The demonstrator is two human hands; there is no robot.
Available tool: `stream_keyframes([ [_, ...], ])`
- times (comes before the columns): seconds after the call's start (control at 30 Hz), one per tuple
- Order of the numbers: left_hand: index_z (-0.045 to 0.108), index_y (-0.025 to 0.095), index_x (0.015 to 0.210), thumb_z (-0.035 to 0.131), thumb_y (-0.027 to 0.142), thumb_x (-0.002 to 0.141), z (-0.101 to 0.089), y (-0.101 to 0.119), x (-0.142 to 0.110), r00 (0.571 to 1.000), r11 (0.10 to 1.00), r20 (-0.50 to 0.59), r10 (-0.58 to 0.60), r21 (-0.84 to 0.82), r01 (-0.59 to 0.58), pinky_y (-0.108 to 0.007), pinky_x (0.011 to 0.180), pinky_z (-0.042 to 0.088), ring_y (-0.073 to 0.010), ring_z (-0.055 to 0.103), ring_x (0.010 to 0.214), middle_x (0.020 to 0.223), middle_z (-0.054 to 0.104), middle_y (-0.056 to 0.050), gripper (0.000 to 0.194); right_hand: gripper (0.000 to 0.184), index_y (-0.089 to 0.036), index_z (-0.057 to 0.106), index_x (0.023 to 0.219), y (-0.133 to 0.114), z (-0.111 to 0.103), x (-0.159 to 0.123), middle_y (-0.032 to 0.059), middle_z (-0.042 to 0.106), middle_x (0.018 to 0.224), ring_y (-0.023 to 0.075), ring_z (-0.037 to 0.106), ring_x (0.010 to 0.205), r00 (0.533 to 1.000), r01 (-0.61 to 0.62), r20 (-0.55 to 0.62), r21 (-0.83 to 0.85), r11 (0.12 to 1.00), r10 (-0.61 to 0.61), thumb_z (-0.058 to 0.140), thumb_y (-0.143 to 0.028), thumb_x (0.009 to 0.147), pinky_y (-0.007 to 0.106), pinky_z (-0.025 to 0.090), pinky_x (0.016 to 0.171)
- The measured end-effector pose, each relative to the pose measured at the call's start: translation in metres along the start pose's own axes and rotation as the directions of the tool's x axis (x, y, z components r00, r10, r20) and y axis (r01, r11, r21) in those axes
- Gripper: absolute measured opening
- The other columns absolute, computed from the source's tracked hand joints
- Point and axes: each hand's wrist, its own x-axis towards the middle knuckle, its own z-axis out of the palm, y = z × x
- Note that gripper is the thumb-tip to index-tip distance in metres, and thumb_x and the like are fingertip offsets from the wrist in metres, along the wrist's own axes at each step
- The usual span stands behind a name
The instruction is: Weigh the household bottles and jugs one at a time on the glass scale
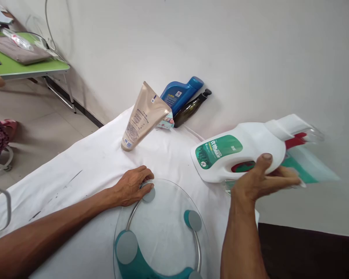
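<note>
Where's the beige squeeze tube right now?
In the head view, the beige squeeze tube stands on the white cloth, left of centre, just left of the blue plastic bottle.

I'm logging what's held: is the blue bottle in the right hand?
No, the right hand is on the white jug; the blue bottle rests near the wall, untouched.

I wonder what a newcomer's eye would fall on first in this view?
Probably the big white jug with its green label, tilted at the right beside the right hand. Next, the round glass plate with teal parts at the lower centre, the left hand at its rim, then the beige tube beyond.
</note>
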Motion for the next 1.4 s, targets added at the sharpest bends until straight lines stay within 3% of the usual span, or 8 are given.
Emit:
stream_keyframes([
  [0.1,0.065,0.02,0.107,0.058,0.029,0.096,0.002,-0.002,0.0,1.0,1.0,0.0,0.022,0.006,-0.022,-0.038,0.081,0.054,-0.0212,0.065,0.087,0.104,0.068,-0.006,0.015,0.075,-0.03,0.049,0.101,-0.045,0.005,-0.024,0.0116,0.053,0.114,0.0372,0.054,0.113,0.915,0.377,-0.098,-0.136,0.916,-0.391,0.089,-0.076,0.056,0.061,0.045,0.1],
  [0.17,0.064,0.021,0.106,0.059,0.028,0.095,0.002,-0.004,0.0,0.999,0.999,-0.005,0.036,0.014,-0.035,-0.038,0.082,0.054,-0.0213,0.065,0.087,0.104,0.068,-0.006,0.015,0.053,-0.028,0.058,0.107,-0.084,0.019,-0.056,0.0095,0.061,0.118,0.0296,0.061,0.11,0.925,0.263,0.272,0.043,0.964,-0.264,0.082,-0.065,0.078,0.053,0.049,0.1],
  [0.23,0.063,0.021,0.106,0.059,0.028,0.094,0.002,-0.005,0.0,0.999,0.999,-0.013,0.042,0.017,-0.042,-0.037,0.082,0.054,-0.0212,0.065,0.086,0.103,0.068,-0.006,0.014,0.047,-0.026,0.065,0.106,-0.121,0.04,-0.094,0.0063,0.068,0.112,0.0243,0.065,0.102,0.741,0.017,0.666,0.112,0.994,-0.088,0.079,-0.065,0.084,0.044,0.055,0.091],
  [0.37,0.063,0.021,0.105,0.06,0.025,0.093,0.002,-0.007,0.001,0.999,0.999,-0.012,0.049,0.015,-0.048,-0.037,0.081,0.054,-0.0203,0.065,0.083,0.105,0.068,-0.006,0.013,0.051,-0.024,0.07,0.104,-0.163,0.088,-0.156,0.0065,0.075,0.108,0.0209,0.066,0.098,0.493,-0.105,0.868,0.13,0.986,-0.062,0.08,-0.068,0.082,0.034,0.054,0.079],
  [0.6,0.063,0.021,0.103,0.061,0.024,0.092,0.001,-0.009,0.002,0.998,0.996,-0.009,0.06,0.072,-0.059,-0.038,0.084,0.054,-0.0223,0.066,0.086,0.103,0.068,-0.006,0.013,0.055,-0.021,0.063,0.066,-0.163,0.107,-0.18,0.001,0.064,0.065,0.0146,0.058,0.063,0.638,-0.147,0.769,0.074,0.986,0.037,0.072,-0.071,0.086,0.03,0.053,0.058],
  [0.9,0.067,0.02,0.104,0.06,0.025,0.094,-0.002,-0.008,0.003,0.998,0.99,-0.002,0.06,0.125,-0.06,-0.037,0.083,0.054,-0.0228,0.066,0.088,0.101,0.07,-0.007,0.013,0.033,-0.022,0.068,0.059,-0.196,-0.022,-0.133,-0.0031,0.058,0.056,0.0121,0.052,0.045,0.895,-0.196,0.439,0.233,0.952,0.076,0.087,-0.042,0.078,0.028,0.042,0.036],
  [1.17,0.069,0.017,0.105,0.06,0.027,0.095,-0.001,-0.009,0.005,0.996,0.986,-0.016,0.087,0.147,-0.084,-0.037,0.084,0.053,-0.0208,0.064,0.088,0.103,0.07,-0.008,0.017,0.043,-0.028,0.065,0.052,-0.189,-0.143,-0.154,-0.0036,0.055,0.052,0.0167,0.054,0.05,0.865,-0.047,0.491,-0.121,0.992,0.101,0.081,-0.038,0.09,0.034,0.042,0.047],
  [1.4,0.068,0.018,0.102,0.061,0.029,0.095,-0.003,-0.008,0.005,0.996,0.984,-0.025,0.088,0.159,-0.083,-0.036,0.084,0.053,-0.0192,0.064,0.088,0.102,0.071,-0.006,0.015,0.043,-0.026,0.067,0.057,-0.18,-0.164,-0.167,-0.0036,0.059,0.055,0.0157,0.059,0.057,0.895,0.01,0.444,-0.141,0.99,0.054,0.079,-0.045,0.093,0.035,0.049,0.061],
])
